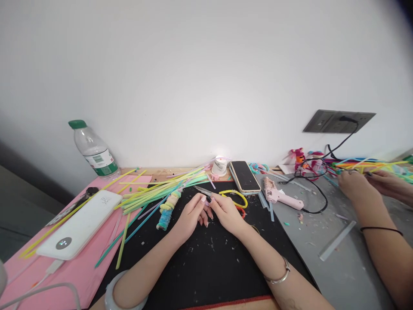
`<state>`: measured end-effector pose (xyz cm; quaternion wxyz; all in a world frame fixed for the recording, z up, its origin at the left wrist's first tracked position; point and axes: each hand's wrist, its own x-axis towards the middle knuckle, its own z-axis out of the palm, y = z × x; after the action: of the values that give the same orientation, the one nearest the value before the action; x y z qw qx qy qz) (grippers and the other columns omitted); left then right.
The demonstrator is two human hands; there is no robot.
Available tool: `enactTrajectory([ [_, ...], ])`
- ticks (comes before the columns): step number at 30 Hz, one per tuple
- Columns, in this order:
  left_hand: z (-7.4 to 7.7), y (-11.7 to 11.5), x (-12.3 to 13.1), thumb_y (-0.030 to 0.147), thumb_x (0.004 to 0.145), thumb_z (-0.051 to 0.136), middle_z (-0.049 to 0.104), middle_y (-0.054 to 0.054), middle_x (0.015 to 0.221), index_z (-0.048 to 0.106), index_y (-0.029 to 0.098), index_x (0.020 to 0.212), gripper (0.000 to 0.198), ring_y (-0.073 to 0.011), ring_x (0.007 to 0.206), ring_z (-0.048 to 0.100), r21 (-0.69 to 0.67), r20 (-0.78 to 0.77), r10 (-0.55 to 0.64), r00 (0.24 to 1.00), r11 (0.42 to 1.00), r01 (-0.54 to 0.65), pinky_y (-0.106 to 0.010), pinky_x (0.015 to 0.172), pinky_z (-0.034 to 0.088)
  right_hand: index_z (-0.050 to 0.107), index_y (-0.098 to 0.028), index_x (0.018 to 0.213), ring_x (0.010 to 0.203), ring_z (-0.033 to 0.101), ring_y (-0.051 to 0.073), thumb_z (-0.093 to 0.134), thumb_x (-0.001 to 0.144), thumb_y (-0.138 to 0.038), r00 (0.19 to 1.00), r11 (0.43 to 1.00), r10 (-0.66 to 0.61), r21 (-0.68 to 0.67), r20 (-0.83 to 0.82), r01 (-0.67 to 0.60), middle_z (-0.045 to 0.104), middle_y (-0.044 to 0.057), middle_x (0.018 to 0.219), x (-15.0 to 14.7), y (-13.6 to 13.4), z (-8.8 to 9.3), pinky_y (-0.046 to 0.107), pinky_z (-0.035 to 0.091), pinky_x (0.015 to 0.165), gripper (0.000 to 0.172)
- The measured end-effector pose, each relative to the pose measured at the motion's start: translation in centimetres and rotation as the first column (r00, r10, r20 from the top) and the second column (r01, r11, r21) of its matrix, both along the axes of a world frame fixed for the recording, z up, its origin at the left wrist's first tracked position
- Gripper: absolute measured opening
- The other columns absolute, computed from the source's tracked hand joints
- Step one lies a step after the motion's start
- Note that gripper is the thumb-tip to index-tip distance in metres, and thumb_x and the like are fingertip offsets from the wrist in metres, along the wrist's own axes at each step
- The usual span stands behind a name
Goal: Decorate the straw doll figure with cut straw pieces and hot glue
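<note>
My left hand [192,212] and my right hand [226,211] meet above the black mat [206,267], thumbs and fingertips pinched together. Whatever lies between the fingertips is tiny and mostly hidden; a pale purplish bit shows there. Just behind the fingers, a pointed metal blade [202,190], like that of scissors, points to the upper left. Beyond my right hand are a yellow loop [240,197] and part of an orange-red loop, perhaps its handles. Left of my left hand lies a fuzzy rolled piece [167,211] in yellow, cream, blue and green.
Pipe cleaners [138,200] spread at the left, near a white power bank [80,224] and a bottle [95,150]. Behind are a paper cup [220,167] and a phone [245,175]. A pink glue gun [280,196] trails its cord rightward. A co-worker's hands [355,183] work at right.
</note>
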<state>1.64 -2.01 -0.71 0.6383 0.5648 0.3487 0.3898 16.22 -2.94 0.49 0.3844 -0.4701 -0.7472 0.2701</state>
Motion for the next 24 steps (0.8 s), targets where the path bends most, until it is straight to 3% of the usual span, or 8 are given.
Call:
enactTrajectory([
  [7,-0.5,-0.4,0.2,0.053,0.089,0.033,0.054,0.002,0.054,0.043,0.018,0.071,0.040,-0.0085,0.041,0.047,0.076,-0.018,0.062,0.998,0.995,-0.060,-0.021,0.044,0.034,0.041,-0.020,0.065,0.052,0.051,0.012,0.031,0.095,-0.035,0.992,0.998,-0.010,-0.070,-0.129,0.001,0.054,-0.001,0.055,-1.1,-0.6,-0.5,0.025,0.038,0.056,0.036],
  [14,0.5,-1.4,0.7,0.047,0.091,0.033,0.045,0.006,0.050,0.040,0.020,0.068,0.036,-0.0086,0.043,0.042,0.195,-0.081,0.120,0.989,0.975,-0.103,-0.021,0.044,0.034,0.045,-0.021,0.068,0.050,0.055,0.014,0.028,0.096,-0.043,0.943,0.986,0.019,-0.149,-0.331,-0.072,0.055,-0.001,0.053,-1.6,-1.3,-0.4,0.025,0.044,0.054,0.040],
  [24,0.8,-1.7,0.8,0.043,0.092,0.031,0.042,0.007,0.047,0.037,0.022,0.068,0.033,-0.0091,0.041,0.040,0.247,-0.134,0.190,0.973,0.957,-0.152,-0.021,0.043,0.031,0.045,-0.022,0.066,0.049,0.053,0.016,0.028,0.095,-0.044,0.970,0.994,-0.027,-0.113,-0.242,-0.001,0.056,0.001,0.052,-1.7,-1.3,-0.4,0.028,0.040,0.054,0.040],
])
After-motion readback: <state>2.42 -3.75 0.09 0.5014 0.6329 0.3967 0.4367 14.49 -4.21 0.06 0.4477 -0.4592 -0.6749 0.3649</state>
